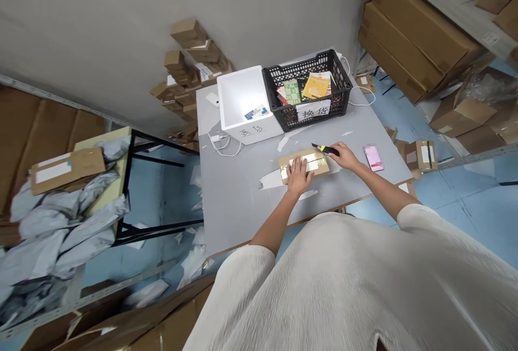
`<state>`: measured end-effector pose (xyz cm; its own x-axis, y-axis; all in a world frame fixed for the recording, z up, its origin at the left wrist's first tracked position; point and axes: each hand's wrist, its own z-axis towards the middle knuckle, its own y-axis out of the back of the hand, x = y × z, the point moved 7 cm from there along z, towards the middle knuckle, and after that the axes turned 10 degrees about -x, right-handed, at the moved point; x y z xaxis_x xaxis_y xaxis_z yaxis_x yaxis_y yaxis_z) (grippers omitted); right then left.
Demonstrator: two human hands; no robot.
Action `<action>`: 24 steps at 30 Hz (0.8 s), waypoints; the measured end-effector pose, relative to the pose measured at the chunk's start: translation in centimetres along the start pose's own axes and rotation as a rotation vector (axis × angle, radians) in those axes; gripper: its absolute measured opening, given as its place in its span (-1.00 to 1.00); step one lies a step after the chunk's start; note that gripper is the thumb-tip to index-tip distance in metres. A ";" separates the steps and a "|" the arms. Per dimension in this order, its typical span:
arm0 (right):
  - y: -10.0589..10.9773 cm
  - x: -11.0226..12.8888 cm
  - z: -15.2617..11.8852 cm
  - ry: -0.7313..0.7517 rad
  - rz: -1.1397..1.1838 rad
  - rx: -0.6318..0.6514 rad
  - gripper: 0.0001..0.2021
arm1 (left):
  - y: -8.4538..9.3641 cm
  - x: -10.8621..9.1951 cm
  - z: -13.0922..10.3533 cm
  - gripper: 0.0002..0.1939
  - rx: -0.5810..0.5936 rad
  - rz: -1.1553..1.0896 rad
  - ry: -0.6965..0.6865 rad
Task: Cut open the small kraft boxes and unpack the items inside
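Observation:
A small taped cardboard box with a white label lies on the grey table. My left hand rests flat on the left part of its top, fingers spread. In my right hand is a black and yellow box cutter, gripped by its handle. The cutter is over the far right edge of the box, its tip pointing left. Whether the blade touches the cardboard I cannot tell. To the right of my right hand lies a pink phone.
A white foam bin and a black plastic crate holding colourful packets stand at the table's back. White cables trail beside them. Stacked cartons lean behind on the left. Grey parcels pile up farther left; large boxes fill the right.

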<state>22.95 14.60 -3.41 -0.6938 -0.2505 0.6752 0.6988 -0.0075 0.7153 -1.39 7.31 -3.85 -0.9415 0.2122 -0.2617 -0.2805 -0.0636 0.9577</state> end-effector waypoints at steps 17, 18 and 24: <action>-4.5 5.2 2.5 -0.030 -0.312 0.298 -0.51 | 0.4 4.9 -4.2 -0.46 -0.026 -0.064 0.217; -4.3 5.0 2.0 -0.039 -0.300 0.289 -0.52 | 0.4 5.1 -3.9 -0.48 -0.034 -0.098 0.223; -3.7 4.7 -1.9 -0.116 -0.087 0.222 -0.57 | 0.9 5.2 -1.6 -0.55 -0.067 -0.253 0.166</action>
<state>17.44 11.63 -3.24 -0.7737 -0.1460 0.6166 0.5892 0.1919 0.7848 -6.80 6.83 -4.49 -0.8562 0.0680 -0.5122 -0.5166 -0.0938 0.8511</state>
